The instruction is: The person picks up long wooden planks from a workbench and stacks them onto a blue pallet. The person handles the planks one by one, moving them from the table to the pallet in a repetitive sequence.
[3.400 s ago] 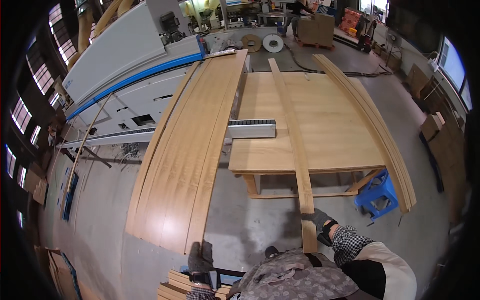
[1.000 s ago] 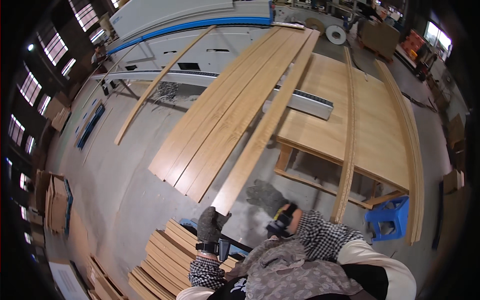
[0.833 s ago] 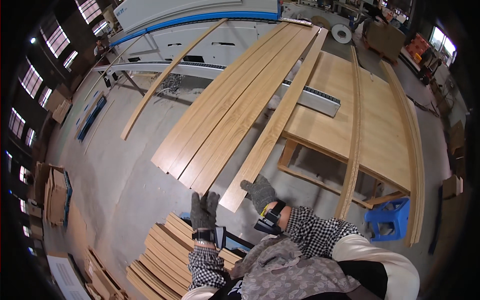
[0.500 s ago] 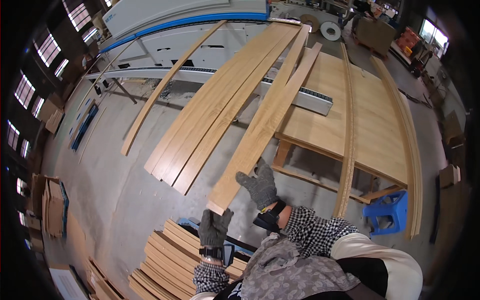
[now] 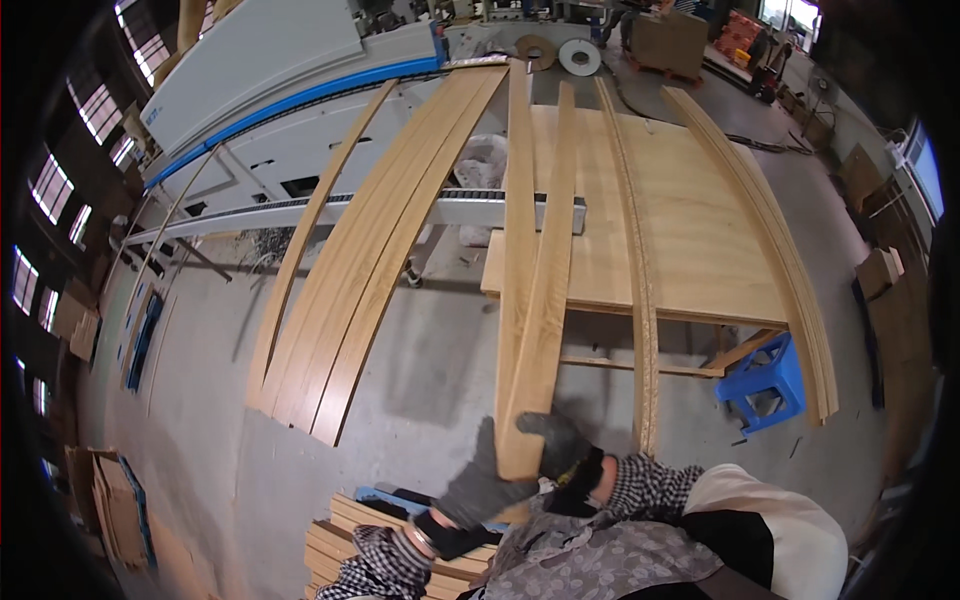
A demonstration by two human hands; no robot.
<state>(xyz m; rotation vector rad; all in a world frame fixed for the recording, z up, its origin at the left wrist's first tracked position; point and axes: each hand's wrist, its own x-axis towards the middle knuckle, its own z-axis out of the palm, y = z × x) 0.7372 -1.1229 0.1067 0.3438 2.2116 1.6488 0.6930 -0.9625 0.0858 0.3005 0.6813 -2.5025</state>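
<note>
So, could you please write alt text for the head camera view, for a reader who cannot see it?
Seen from above, a person's gloved left hand and right hand grip the near end of a long wooden plank that reaches out over a wooden worktable. More long planks lean against a grey and blue machine, and a blue stool stands beside the table.

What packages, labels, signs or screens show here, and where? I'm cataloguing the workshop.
Cardboard box: far end of the floor beyond the table, brown, blocky.
Flattened cardboard sheets: floor at lower left, brown, leaning stack.
Small blue label: on the long grey-white machine's casing, too small to tell more.
No screens or signs visible.
</note>
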